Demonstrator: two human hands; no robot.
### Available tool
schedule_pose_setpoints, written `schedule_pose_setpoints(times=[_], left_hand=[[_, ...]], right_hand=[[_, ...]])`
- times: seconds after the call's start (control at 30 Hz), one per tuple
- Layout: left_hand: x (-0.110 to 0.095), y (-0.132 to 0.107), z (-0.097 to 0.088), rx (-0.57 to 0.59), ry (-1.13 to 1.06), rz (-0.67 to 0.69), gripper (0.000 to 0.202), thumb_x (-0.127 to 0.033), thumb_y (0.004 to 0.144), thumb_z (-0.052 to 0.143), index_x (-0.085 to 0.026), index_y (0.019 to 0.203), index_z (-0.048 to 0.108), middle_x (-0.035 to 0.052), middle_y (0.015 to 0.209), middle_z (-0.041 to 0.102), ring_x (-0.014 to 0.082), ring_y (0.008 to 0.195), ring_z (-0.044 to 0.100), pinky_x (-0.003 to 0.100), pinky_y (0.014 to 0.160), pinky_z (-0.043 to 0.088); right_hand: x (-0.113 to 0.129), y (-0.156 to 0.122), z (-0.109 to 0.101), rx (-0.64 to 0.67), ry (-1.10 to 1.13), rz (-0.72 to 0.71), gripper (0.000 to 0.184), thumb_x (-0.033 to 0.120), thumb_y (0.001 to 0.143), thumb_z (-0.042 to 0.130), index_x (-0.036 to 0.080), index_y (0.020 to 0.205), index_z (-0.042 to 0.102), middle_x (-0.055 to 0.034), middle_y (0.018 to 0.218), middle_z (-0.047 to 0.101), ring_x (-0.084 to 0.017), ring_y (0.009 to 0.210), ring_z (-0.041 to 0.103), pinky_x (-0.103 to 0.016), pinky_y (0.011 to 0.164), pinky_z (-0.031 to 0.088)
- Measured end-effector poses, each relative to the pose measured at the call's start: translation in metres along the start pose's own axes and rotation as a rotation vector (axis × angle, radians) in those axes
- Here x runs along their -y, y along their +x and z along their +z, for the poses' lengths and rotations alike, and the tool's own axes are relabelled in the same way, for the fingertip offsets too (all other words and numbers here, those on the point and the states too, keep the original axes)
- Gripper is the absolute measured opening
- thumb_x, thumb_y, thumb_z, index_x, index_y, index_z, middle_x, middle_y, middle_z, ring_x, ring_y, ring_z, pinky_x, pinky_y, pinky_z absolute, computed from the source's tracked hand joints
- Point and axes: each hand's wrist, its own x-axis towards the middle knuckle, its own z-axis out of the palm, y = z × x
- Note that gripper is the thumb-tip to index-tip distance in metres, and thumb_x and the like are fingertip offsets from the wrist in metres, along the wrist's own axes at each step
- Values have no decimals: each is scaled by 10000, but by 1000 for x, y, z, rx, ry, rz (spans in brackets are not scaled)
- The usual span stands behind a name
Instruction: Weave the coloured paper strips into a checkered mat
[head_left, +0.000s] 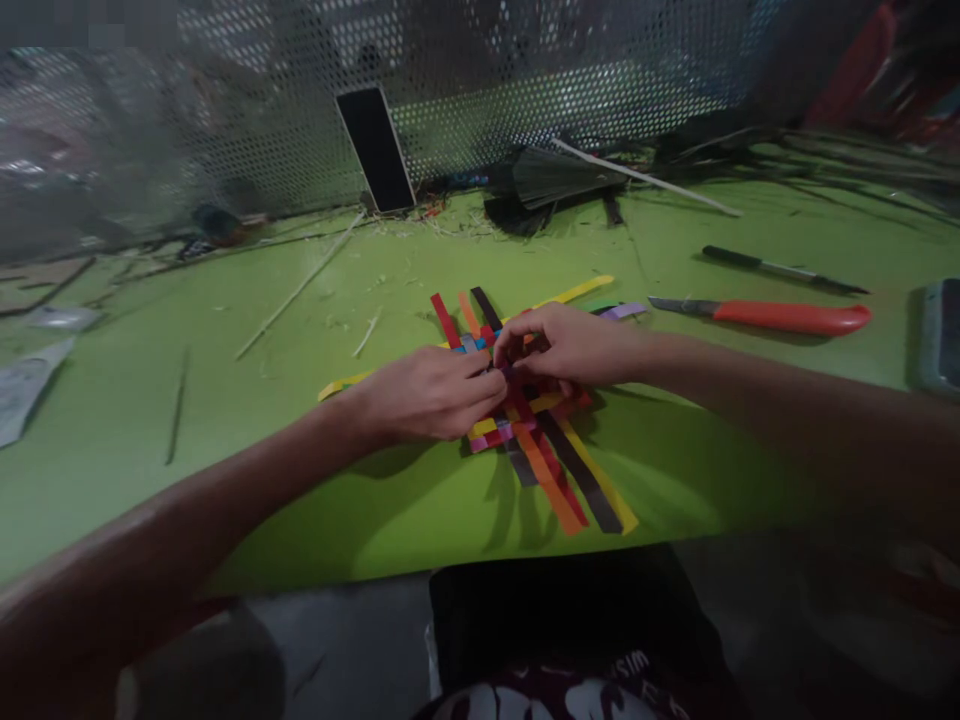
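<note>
The woven strips lie on the counter near its front edge, about the middle. The left hand comes onto them from the left and the right hand from the right, fingertips meeting over the weave. Right of the strips lies a utility knife, and behind it a pen-like tool. A long stick lies behind and to the left. At the back, a phone leans against the perforated panel, with a bundle of strips to its right.
</note>
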Motion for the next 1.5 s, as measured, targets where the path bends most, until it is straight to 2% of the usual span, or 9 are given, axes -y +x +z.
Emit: schedule_pose_setpoints(times=[0.13, 0.3, 0.5, 0.73, 0.93, 1.1, 1.27, 1.33, 1.5], left_hand=[[-1, 1, -4, 8, -48, -3, 313, -91, 1049, 401, -138, 849, 636, 46, 780, 675, 173, 688, 613, 328, 586, 478], [-2, -7, -8, 3, -149, -83, 307, -137, 1065, 390, -133, 903, 652, 49, 758, 674, 175, 675, 629, 314, 609, 516], [-5, -16, -11, -67, -239, -86, 254, -131, 1060, 415, -96, 978, 653, 85, 830, 728, 180, 712, 677, 300, 628, 559], [0, -12, -10, 74, -242, -99, 296, -120, 1065, 370, -101, 1093, 664, 147, 1050, 739, 234, 992, 694, 349, 807, 590], [-4, -9, -7, -7, -296, -128, 285, -124, 1058, 389, -118, 1050, 674, 150, 1034, 733, 232, 970, 701, 345, 790, 585], [-7, -6, -6, 10, -229, -129, 313, -116, 1065, 356, -121, 1019, 666, 130, 976, 735, 211, 906, 699, 323, 757, 572], [-11, -14, -6, -91, -197, -142, 253, -129, 1063, 396, -91, 1083, 645, 124, 975, 748, 208, 861, 694, 312, 690, 561], [-12, -18, -9, -80, -214, -161, 261, -139, 1069, 387, -87, 1089, 642, 129, 974, 748, 208, 851, 696, 315, 678, 560], [-16, -31, -18, -36, -238, -159, 259, -131, 1062, 387, -119, 1174, 620, 131, 1020, 750, 218, 902, 711, 320, 707, 555]], right_hand=[[-4, 0, 4, -45, -151, -206, 190, 93, 825, 622, 223, 910, 732, -11, 934, 762, -171, 803, 683, -277, 733, 511], [-8, 1, 7, -70, -254, -246, 179, 171, 821, 666, 252, 964, 735, -17, 984, 742, -193, 836, 652, -297, 740, 475], [-1, -2, 1, 60, -170, -175, 345, 61, 704, 651, 228, 997, 729, -6, 938, 732, -153, 721, 621, -257, 632, 458], [0, -1, -1, 58, -162, -180, 278, 30, 717, 642, 204, 922, 713, 12, 822, 698, -137, 682, 580, -244, 632, 441], [-1, -1, 1, 55, -68, -117, 207, 106, 753, 704, 221, 925, 720, 43, 692, 642, -131, 637, 550, -227, 564, 423], [-1, -1, 1, 35, -50, -92, 222, 78, 718, 717, 221, 887, 728, 52, 682, 655, -118, 611, 545, -227, 566, 422], [0, -1, 1, 45, -30, -48, 236, 60, 728, 687, 214, 903, 725, 51, 660, 653, -109, 558, 548, -235, 550, 422], [0, -2, 1, 77, -14, -23, 272, 34, 733, 647, 216, 925, 713, 52, 631, 641, -113, 530, 554, -240, 532, 425], [-7, 1, -2, 62, -77, -135, 282, 35, 739, 653, 204, 951, 730, 13, 780, 704, -115, 634, 580, -241, 608, 448]])
